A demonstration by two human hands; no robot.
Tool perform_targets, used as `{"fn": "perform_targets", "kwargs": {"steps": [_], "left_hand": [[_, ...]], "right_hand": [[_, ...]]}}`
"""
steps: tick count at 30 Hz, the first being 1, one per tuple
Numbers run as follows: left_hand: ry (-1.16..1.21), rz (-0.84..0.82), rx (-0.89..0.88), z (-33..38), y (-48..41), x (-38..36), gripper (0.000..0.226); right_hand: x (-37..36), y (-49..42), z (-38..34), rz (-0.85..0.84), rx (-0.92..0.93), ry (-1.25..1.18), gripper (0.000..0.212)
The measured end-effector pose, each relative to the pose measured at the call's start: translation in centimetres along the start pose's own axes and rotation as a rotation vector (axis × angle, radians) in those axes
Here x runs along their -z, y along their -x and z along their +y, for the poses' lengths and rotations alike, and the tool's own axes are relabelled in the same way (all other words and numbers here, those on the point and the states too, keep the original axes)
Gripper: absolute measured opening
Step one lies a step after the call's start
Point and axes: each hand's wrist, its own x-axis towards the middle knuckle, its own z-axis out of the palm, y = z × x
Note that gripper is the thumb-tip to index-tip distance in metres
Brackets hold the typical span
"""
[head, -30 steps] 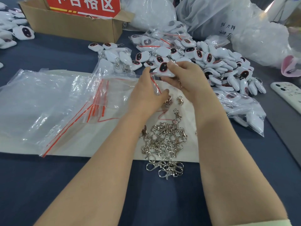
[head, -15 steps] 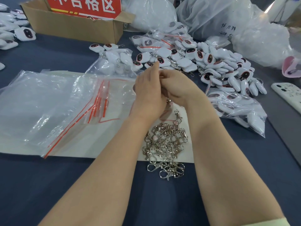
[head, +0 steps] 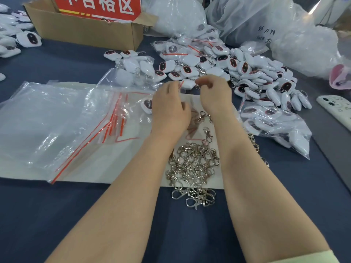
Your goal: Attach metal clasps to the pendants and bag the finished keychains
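My left hand (head: 169,109) and my right hand (head: 215,95) pinch the red-striped top edge of a small clear zip bag (head: 190,98), held just above the white paper sheet (head: 91,168). A white pendant with a dark oval face (head: 146,104) shows through the plastic, left of my left hand. A heap of loose silver metal clasps (head: 193,164) lies between my forearms. Behind my hands spreads a pile of white pendants (head: 247,73). How the bag's mouth stands is hidden by my fingers.
A stack of empty zip bags (head: 57,120) lies at the left. Filled bags of keychains (head: 271,124) sit at the right, another (head: 133,71) behind. A cardboard box with a red sign (head: 85,29) stands at the back, big plastic sacks (head: 266,25) beyond, a phone (head: 336,107) at far right.
The pendant my right hand held above the bag is now inside the plastic. Both hands have come together, then spread along the bag's top edge.
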Motion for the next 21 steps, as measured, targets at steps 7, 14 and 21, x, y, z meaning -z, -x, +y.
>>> {"fn": "perform_targets", "kwargs": {"steps": [7,14,21], "left_hand": [[-0.169,-0.092,-0.032,-0.2,0.0,-0.1,0.032],[-0.178,-0.112,-0.024,0.0,0.1,0.0,0.031],[-0.194,-0.125,-0.030,0.1,0.1,0.1,0.038]], "right_hand": [[-2.0,-0.2,1.1,-0.308,0.269,0.524,0.044],[-2.4,-0.3,1.4,-0.279,0.256,0.603,0.041],[-1.3,0.5,0.6,0.199,-0.028,-0.338,0.016]]}}
